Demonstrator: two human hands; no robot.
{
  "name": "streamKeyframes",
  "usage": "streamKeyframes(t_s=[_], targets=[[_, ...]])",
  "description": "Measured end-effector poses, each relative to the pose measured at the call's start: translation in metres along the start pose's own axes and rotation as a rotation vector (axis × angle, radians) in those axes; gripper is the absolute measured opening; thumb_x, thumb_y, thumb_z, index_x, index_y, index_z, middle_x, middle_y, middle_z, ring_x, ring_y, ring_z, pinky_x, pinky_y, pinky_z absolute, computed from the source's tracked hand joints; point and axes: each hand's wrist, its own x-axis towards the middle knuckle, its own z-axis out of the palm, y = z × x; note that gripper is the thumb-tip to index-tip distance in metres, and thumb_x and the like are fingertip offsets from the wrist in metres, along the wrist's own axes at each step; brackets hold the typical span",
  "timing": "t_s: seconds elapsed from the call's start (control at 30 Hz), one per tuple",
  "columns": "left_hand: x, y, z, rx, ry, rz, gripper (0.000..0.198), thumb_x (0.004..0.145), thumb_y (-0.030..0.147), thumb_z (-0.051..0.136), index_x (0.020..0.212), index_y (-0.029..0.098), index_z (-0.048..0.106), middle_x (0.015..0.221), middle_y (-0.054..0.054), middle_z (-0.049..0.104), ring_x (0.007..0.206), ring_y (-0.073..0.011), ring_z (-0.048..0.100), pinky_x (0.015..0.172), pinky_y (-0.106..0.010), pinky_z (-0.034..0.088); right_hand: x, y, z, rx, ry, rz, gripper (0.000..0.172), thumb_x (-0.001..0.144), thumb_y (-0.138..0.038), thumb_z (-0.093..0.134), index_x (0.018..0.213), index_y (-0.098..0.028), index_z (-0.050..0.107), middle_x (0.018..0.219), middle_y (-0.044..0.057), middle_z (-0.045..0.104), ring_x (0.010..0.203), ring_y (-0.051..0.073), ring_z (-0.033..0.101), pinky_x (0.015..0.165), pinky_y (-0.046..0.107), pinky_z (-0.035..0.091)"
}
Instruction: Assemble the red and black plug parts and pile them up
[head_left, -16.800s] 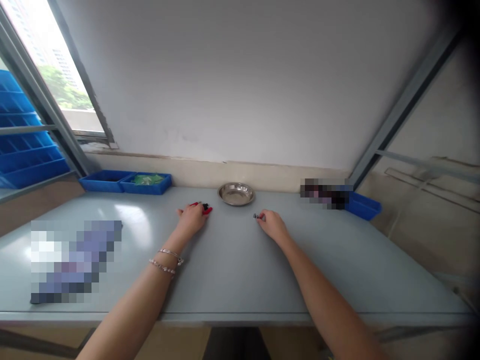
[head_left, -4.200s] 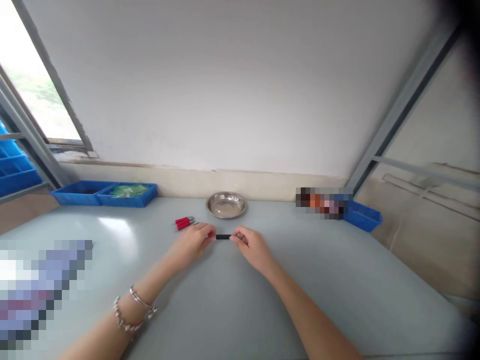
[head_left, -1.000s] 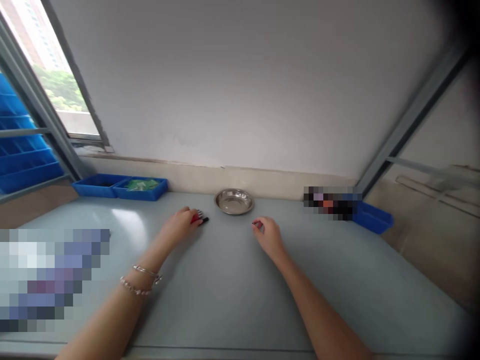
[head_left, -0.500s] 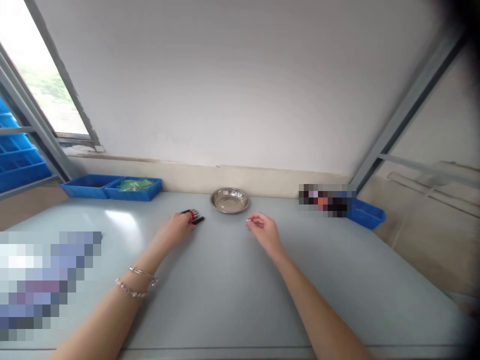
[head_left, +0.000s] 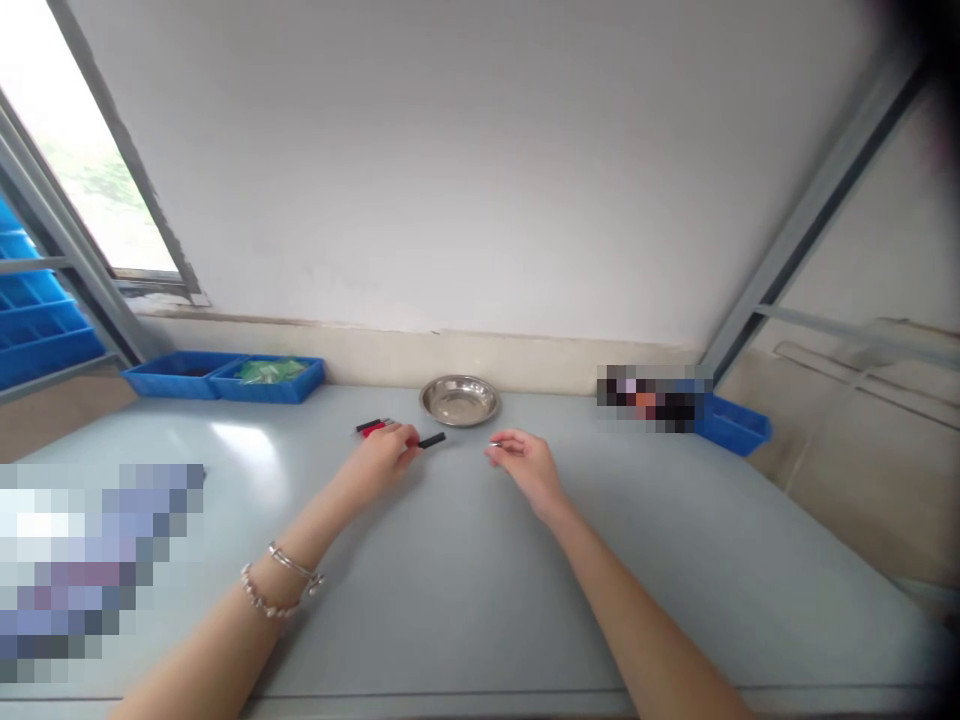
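My left hand is closed around one end of a black pen-like stick, whose other end points right toward my right hand. Just behind the left hand, several red and black pen-like pieces with silvery tips lie on the table, partly hidden by the fingers. My right hand is pinched on a small silvery piece, too small to name more exactly. A gap separates the stick from the silvery piece. Beyond both hands stands a round, shallow steel dish.
Two blue bins stand at the back left, one holding green plastic packaging. At the back right are a blue bin and a blurred-out object. Another blurred-out item lies on the grey table at left. Metal posts rise at both sides.
My left hand has moved right, away from the red and black pieces, and now carries a black stick. My right hand stays nearly in place, still pinching the silvery piece.
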Motion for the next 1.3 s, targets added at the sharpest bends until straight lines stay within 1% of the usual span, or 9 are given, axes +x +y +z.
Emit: streamKeyframes(t_s=[0.07, 0.17, 0.33, 0.47, 0.67, 0.87, 1.13, 1.3], targets=[[-0.002, 0.009, 0.003, -0.033, -0.006, 0.055, 0.021, 0.083, 0.026, 0.038, 0.089, 0.015, 0.055, 0.079, -0.007, 0.062, 0.074, -0.0183, 0.056, 0.064, -0.026, 0.040, -0.003, -0.001, 0.003, 0.006, -0.040, 0.029, 0.016, 0.061, -0.024, 0.060, 0.074, -0.016, 0.057, 0.063, 0.001, 0.063, 0.058, 0.013, 0.058, 0.060, 0.025, 0.043], [-0.004, 0.016, 0.007, -0.058, -0.026, 0.090, 0.020, 0.084, 0.025, 0.038, 0.090, 0.016, 0.054, 0.080, -0.006, 0.063, 0.070, -0.0168, 0.056, 0.060, -0.025, 0.038, -0.006, -0.002, 0.007, 0.017, -0.082, 0.027, 0.018, 0.063, -0.027, 0.059, 0.077, -0.016, 0.058, 0.068, 0.003, 0.065, 0.058, 0.013, 0.059, 0.056, 0.025, 0.043], [-0.006, 0.019, 0.009, -0.082, -0.020, 0.143, 0.018, 0.084, 0.023, 0.038, 0.088, 0.016, 0.054, 0.081, -0.006, 0.063, 0.070, -0.0163, 0.056, 0.060, -0.024, 0.038, -0.009, -0.003, 0.008, 0.001, -0.122, 0.015, 0.018, 0.065, -0.028, 0.058, 0.077, -0.015, 0.057, 0.069, 0.004, 0.066, 0.056, 0.013, 0.059, 0.054, 0.024, 0.042], [-0.008, 0.022, 0.007, -0.092, -0.031, 0.140, 0.018, 0.084, 0.023, 0.038, 0.088, 0.016, 0.055, 0.082, -0.006, 0.062, 0.071, -0.0159, 0.056, 0.061, -0.024, 0.039, -0.010, -0.002, 0.011, 0.002, -0.167, 0.024, 0.016, 0.065, -0.026, 0.057, 0.077, -0.015, 0.057, 0.067, 0.003, 0.066, 0.054, 0.012, 0.057, 0.056, 0.024, 0.042], [-0.008, 0.020, 0.008, -0.089, -0.016, 0.144, 0.018, 0.084, 0.023, 0.039, 0.089, 0.016, 0.055, 0.084, -0.006, 0.063, 0.073, -0.0161, 0.056, 0.062, -0.024, 0.039, -0.009, -0.003, 0.010, 0.027, -0.148, 0.007, 0.019, 0.065, -0.029, 0.058, 0.078, -0.015, 0.057, 0.068, 0.003, 0.066, 0.054, 0.012, 0.058, 0.055, 0.024, 0.041], [-0.007, 0.019, 0.010, -0.084, -0.024, 0.162, 0.020, 0.083, 0.022, 0.038, 0.089, 0.016, 0.056, 0.082, -0.007, 0.062, 0.071, -0.0161, 0.056, 0.062, -0.024, 0.040, -0.009, -0.003, 0.010, -0.002, -0.177, -0.002, 0.019, 0.065, -0.031, 0.059, 0.077, -0.016, 0.058, 0.066, 0.003, 0.065, 0.054, 0.012, 0.058, 0.053, 0.023, 0.041], [-0.007, 0.021, 0.009, -0.079, -0.044, 0.119, 0.020, 0.083, 0.023, 0.038, 0.090, 0.016, 0.056, 0.085, -0.007, 0.063, 0.073, -0.0173, 0.057, 0.062, -0.025, 0.040, -0.009, -0.002, 0.010, 0.005, -0.199, -0.010, 0.018, 0.066, -0.030, 0.059, 0.077, -0.016, 0.058, 0.067, 0.003, 0.065, 0.054, 0.011, 0.058, 0.056, 0.024, 0.043], [-0.007, 0.020, 0.011, -0.089, -0.043, 0.151, 0.020, 0.083, 0.024, 0.038, 0.089, 0.016, 0.056, 0.084, -0.007, 0.062, 0.073, -0.0169, 0.057, 0.063, -0.025, 0.041, -0.010, -0.002, 0.010, -0.002, -0.189, -0.010, 0.017, 0.066, -0.028, 0.059, 0.077, -0.015, 0.058, 0.065, 0.002, 0.064, 0.054, 0.011, 0.057, 0.061, 0.026, 0.044]])
